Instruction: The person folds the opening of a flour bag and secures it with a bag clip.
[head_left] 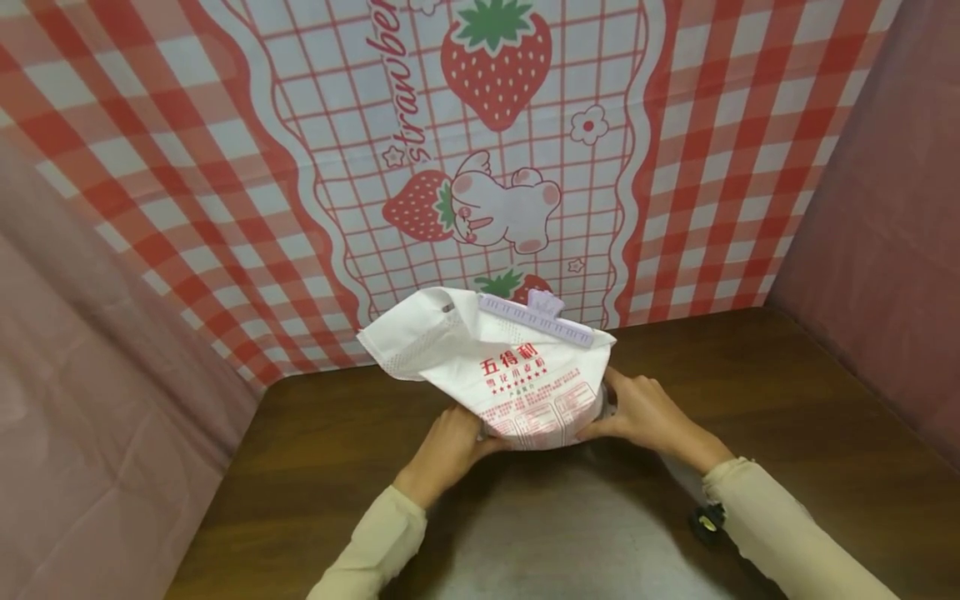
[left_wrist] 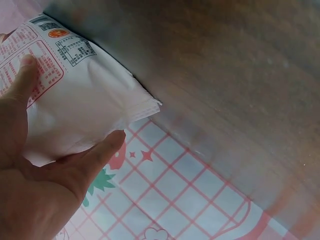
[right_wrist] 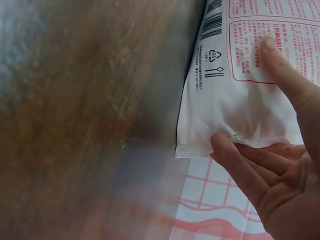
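A white flour bag (head_left: 525,387) with red print stands at the middle of the table, between both hands. Across its folded top sits a lilac sealing clip (head_left: 536,318); a loose white flap (head_left: 408,333) of the bag sticks out to the left. The left hand (head_left: 448,446) grips the bag's lower left side, and in the left wrist view its thumb lies over the printed face. On the lower right side the right hand (head_left: 647,417) holds the bag, thumb on the print and fingers at the edge (right_wrist: 280,170). The bag's back is hidden in the head view.
Brown wooden table (head_left: 330,483) lies under the hands. Behind it hangs a red checked cloth (head_left: 720,167) with strawberries, and pink curtains (head_left: 877,225) close both sides. A small dark round thing (head_left: 707,522) is by the right sleeve.
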